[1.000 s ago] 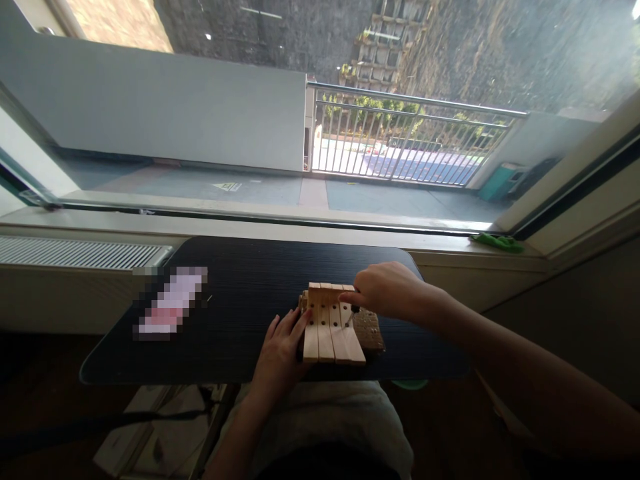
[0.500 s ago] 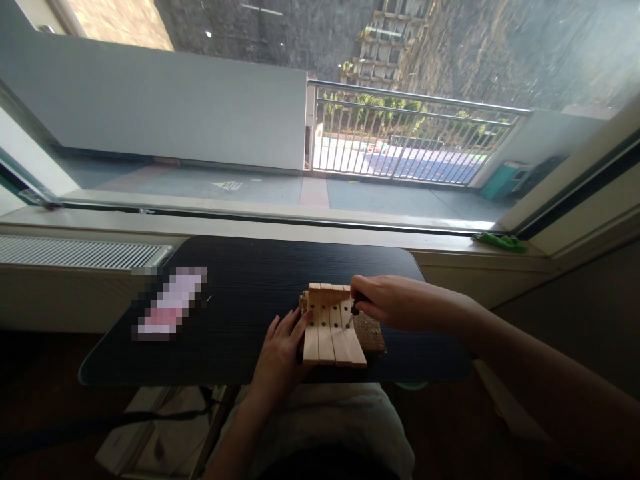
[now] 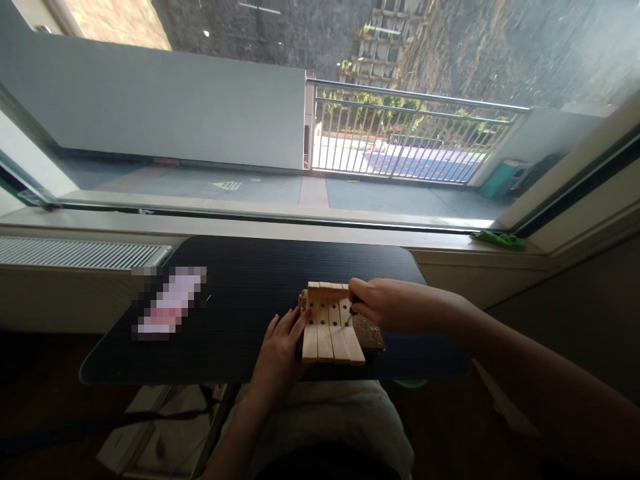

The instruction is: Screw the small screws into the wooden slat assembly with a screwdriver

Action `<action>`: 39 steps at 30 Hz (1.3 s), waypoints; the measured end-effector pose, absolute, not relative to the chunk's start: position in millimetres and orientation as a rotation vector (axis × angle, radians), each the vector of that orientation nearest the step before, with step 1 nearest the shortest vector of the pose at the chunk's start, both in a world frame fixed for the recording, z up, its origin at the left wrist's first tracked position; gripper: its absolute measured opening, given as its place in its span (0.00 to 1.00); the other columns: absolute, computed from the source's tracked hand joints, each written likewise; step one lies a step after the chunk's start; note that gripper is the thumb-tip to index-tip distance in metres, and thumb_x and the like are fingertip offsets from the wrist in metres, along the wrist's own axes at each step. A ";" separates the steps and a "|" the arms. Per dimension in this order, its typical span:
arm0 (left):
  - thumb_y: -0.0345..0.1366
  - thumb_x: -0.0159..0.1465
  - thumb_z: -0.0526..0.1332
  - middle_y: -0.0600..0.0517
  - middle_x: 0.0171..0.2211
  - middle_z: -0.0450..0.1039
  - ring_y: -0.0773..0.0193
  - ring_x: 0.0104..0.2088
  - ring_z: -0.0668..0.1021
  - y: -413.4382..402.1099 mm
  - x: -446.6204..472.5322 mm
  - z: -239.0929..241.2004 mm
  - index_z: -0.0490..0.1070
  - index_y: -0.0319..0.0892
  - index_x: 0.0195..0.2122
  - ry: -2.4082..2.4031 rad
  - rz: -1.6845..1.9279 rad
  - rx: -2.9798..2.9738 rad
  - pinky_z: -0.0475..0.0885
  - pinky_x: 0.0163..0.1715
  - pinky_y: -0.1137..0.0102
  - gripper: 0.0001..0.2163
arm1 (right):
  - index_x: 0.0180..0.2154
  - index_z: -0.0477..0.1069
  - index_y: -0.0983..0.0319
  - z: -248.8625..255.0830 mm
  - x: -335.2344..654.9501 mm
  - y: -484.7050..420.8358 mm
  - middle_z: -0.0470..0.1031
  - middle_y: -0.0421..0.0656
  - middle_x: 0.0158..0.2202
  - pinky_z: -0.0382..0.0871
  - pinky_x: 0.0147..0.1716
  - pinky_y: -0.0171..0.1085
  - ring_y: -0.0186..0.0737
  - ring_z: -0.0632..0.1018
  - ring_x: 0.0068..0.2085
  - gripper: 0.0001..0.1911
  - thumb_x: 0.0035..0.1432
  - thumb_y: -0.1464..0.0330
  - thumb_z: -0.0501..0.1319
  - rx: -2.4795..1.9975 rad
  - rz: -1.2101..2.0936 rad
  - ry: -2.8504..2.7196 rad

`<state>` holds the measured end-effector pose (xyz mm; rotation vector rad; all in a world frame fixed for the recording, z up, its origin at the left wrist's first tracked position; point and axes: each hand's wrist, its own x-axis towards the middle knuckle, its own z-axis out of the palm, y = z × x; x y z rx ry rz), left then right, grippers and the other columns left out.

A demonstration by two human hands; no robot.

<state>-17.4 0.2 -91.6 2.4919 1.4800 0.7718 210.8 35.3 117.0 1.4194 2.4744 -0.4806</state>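
On the dark table lies a piece made of several pale wooden slats (image 3: 333, 343) side by side, with two rows of dark round holes or screw heads and a raised back edge. My left hand (image 3: 277, 350) holds its left side, the index fingertip on the slats and the other fingers spread along the edge. My right hand (image 3: 380, 303) is closed round the dark handle of a screwdriver (image 3: 349, 320), mostly hidden by the fingers. Its thin tip points down at the lower row, on the rightmost slat. Beneath the slats, a brown wooden block (image 3: 369, 335) sticks out to the right.
A blurred pink and white item (image 3: 173, 300) lies on the left of the black table (image 3: 240, 267), with a small thin bright piece (image 3: 209, 298) beside it. Behind the table run a window sill (image 3: 300, 232) with a green cloth (image 3: 500, 240) and a radiator (image 3: 85, 252).
My right hand and the screwdriver stay at the same spot on the rightmost slat, with the hand turned slightly and the forearm a little lower. My left hand keeps its place.
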 end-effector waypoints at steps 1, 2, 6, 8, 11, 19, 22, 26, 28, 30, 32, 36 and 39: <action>0.34 0.54 0.69 0.37 0.63 0.67 0.44 0.62 0.71 0.2 -17.2 -91.7 0.56 0.42 0.68 1.478 0.772 2.491 0.63 0.63 0.47 0.40 | 0.43 0.68 0.61 117.4 209.2 36.0 0.79 0.49 0.34 0.55 0.27 0.39 0.43 0.76 0.31 0.12 0.70 0.63 0.50 1.420 -0.484 2.476; 0.34 0.54 0.69 0.37 0.63 0.67 0.44 0.62 0.71 0.2 -17.1 -91.9 0.56 0.42 0.68 1.476 0.773 2.490 0.63 0.63 0.47 0.40 | 0.44 0.68 0.61 117.9 207.5 36.4 0.79 0.48 0.34 0.55 0.27 0.39 0.43 0.75 0.30 0.12 0.70 0.63 0.50 1.413 -0.489 2.477; 0.34 0.54 0.68 0.37 0.63 0.66 0.44 0.62 0.71 -0.1 -15.9 -91.4 0.56 0.42 0.68 1.481 0.773 2.484 0.63 0.62 0.46 0.39 | 0.44 0.68 0.63 117.2 201.3 33.8 0.78 0.47 0.31 0.51 0.25 0.39 0.40 0.72 0.28 0.14 0.72 0.63 0.48 1.374 -0.463 2.519; 0.33 0.54 0.68 0.36 0.63 0.66 0.44 0.62 0.71 -0.3 -15.3 -90.7 0.56 0.42 0.67 1.483 0.769 2.485 0.63 0.62 0.46 0.39 | 0.44 0.68 0.63 114.4 200.7 30.5 0.76 0.46 0.29 0.50 0.24 0.39 0.39 0.71 0.26 0.14 0.73 0.64 0.47 1.364 -0.402 2.565; 0.34 0.54 0.69 0.36 0.63 0.66 0.44 0.61 0.71 -0.6 -14.7 -89.8 0.56 0.42 0.67 1.484 0.779 2.479 0.63 0.62 0.46 0.39 | 0.43 0.68 0.64 108.6 203.2 24.6 0.75 0.45 0.27 0.47 0.23 0.40 0.38 0.69 0.24 0.14 0.72 0.67 0.46 1.311 -0.309 2.632; 0.34 0.55 0.68 0.37 0.63 0.66 0.44 0.61 0.71 0.4 -15.3 -91.9 0.57 0.42 0.68 1.476 0.791 2.478 0.63 0.63 0.47 0.39 | 0.40 0.67 0.64 99.2 208.8 6.6 0.77 0.47 0.31 0.46 0.23 0.39 0.36 0.68 0.24 0.08 0.69 0.68 0.52 1.395 -0.338 2.657; 0.35 0.55 0.67 0.37 0.63 0.66 0.44 0.61 0.71 1.1 -15.5 -94.5 0.57 0.42 0.67 1.478 0.809 2.476 0.62 0.63 0.47 0.38 | 0.41 0.67 0.63 100.1 209.5 6.7 0.76 0.45 0.28 0.45 0.22 0.39 0.36 0.65 0.22 0.08 0.70 0.66 0.52 1.482 -0.353 2.611; 0.35 0.55 0.68 0.37 0.63 0.67 0.43 0.61 0.71 1.8 -16.6 -96.0 0.57 0.41 0.68 1.468 0.806 2.485 0.62 0.63 0.47 0.39 | 0.43 0.68 0.63 101.5 211.4 15.7 0.73 0.43 0.25 0.45 0.22 0.39 0.36 0.63 0.21 0.11 0.71 0.65 0.50 1.585 -0.361 2.503; 0.35 0.55 0.68 0.37 0.63 0.67 0.43 0.61 0.71 2.1 -17.2 -95.5 0.57 0.41 0.68 1.460 0.802 2.488 0.62 0.63 0.47 0.39 | 0.42 0.68 0.63 101.1 212.5 21.2 0.72 0.42 0.25 0.46 0.22 0.38 0.36 0.64 0.22 0.11 0.71 0.64 0.51 1.603 -0.392 2.516; 0.35 0.55 0.68 0.36 0.63 0.67 0.43 0.61 0.72 2.2 -17.7 -94.7 0.57 0.41 0.68 1.457 0.797 2.493 0.63 0.62 0.47 0.39 | 0.40 0.68 0.62 100.4 213.3 26.0 0.71 0.41 0.25 0.47 0.23 0.37 0.35 0.63 0.22 0.10 0.71 0.64 0.52 1.606 -0.420 2.549; 0.36 0.55 0.68 0.36 0.63 0.67 0.43 0.61 0.72 2.2 -18.0 -94.0 0.57 0.41 0.67 1.454 0.795 2.497 0.63 0.62 0.47 0.38 | 0.38 0.67 0.62 99.9 213.7 30.1 0.69 0.39 0.24 0.47 0.23 0.36 0.34 0.61 0.22 0.10 0.70 0.64 0.53 1.606 -0.441 2.564; 0.35 0.55 0.68 0.37 0.63 0.67 0.43 0.61 0.72 2.0 -18.2 -93.8 0.58 0.42 0.67 1.454 0.812 2.492 0.62 0.63 0.47 0.38 | 0.36 0.66 0.61 100.2 214.9 36.7 0.69 0.39 0.25 0.48 0.22 0.35 0.32 0.62 0.22 0.11 0.71 0.64 0.52 1.609 -0.518 2.545; 0.34 0.54 0.68 0.38 0.62 0.69 0.44 0.61 0.72 1.8 -18.3 -93.8 0.60 0.42 0.66 1.455 0.831 2.480 0.63 0.63 0.48 0.37 | 0.37 0.67 0.61 100.7 216.9 39.2 0.71 0.39 0.26 0.51 0.23 0.34 0.32 0.65 0.23 0.11 0.71 0.63 0.52 1.599 -0.550 2.536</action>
